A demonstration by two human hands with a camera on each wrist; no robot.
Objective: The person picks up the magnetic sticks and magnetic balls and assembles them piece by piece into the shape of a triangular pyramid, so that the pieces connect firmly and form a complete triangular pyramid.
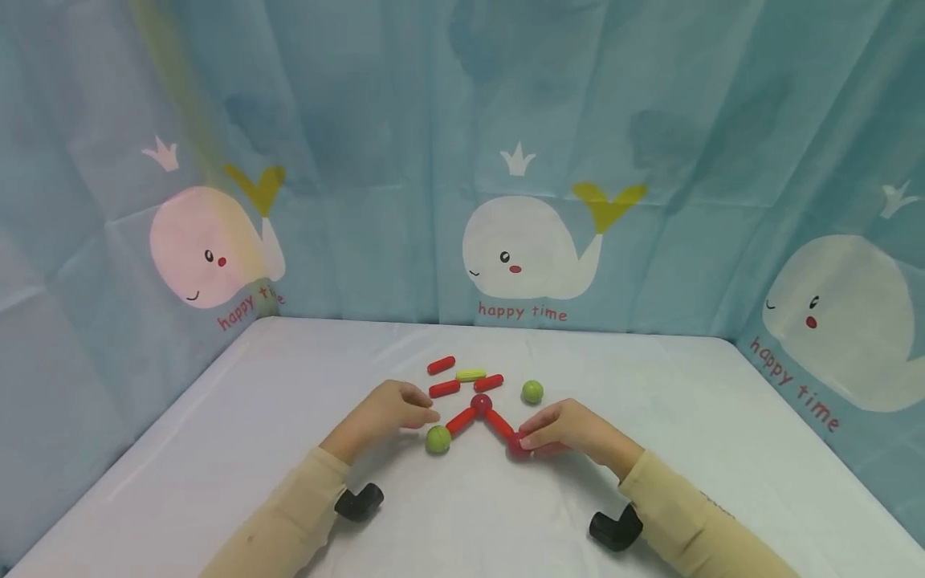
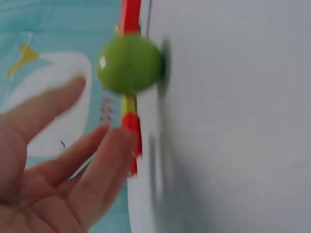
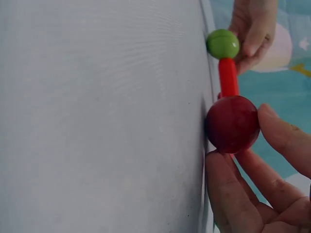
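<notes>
My right hand (image 1: pixel 571 429) pinches a shiny dark red ball (image 3: pixel 232 124) between thumb and fingers, low over the table. From that ball a red rod (image 1: pixel 499 425) slants up to a second red ball (image 1: pixel 481 404), and another red rod (image 1: pixel 461 421) slants down from there to a green ball (image 1: pixel 438 439), making an upside-down V. Close beside the green ball hovers my left hand (image 1: pixel 396 405), its fingers loosely extended and holding nothing. In the left wrist view, a gap separates thumb and fingers near the green ball (image 2: pixel 130 64).
Behind the V lie loose red rods, one (image 1: pixel 441 365) farthest back, and a yellow-green corn-like rod (image 1: pixel 470 375). A second green ball (image 1: pixel 532 392) sits to their right. The white table (image 1: pixel 462 522) ends at a blue whale-print curtain (image 1: pixel 361 160).
</notes>
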